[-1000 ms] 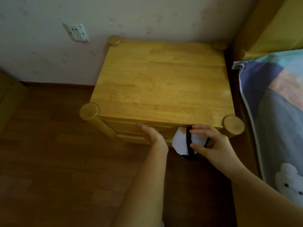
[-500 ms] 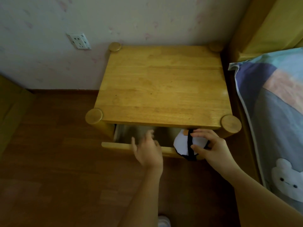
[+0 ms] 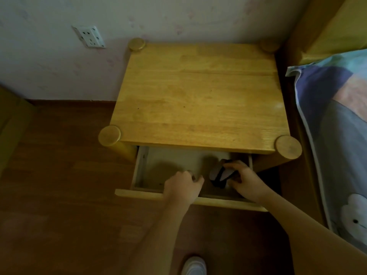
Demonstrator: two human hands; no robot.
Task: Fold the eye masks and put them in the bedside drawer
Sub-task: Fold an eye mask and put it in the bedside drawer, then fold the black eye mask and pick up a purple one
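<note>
The wooden bedside table (image 3: 198,100) has its top drawer (image 3: 139,192) pulled out toward me, showing a pale bottom. My left hand (image 3: 182,187) reaches over the drawer's front panel with its fingers curled round the panel's top edge. My right hand (image 3: 246,181) is down inside the right part of the drawer. It pinches a folded white eye mask (image 3: 217,174) with a black strap round it. The mask sits low in the drawer, and I cannot tell whether it touches the bottom.
A bed with a patterned quilt (image 3: 337,135) stands close against the table's right side. A wall socket (image 3: 89,36) is on the wall at the back left. Brown wooden floor (image 3: 59,195) lies to the left, and my shoe (image 3: 193,264) shows below.
The drawer went from closed to pulled well out by my left hand. My right hand carried the folded mask from in front of the table down into the drawer.
</note>
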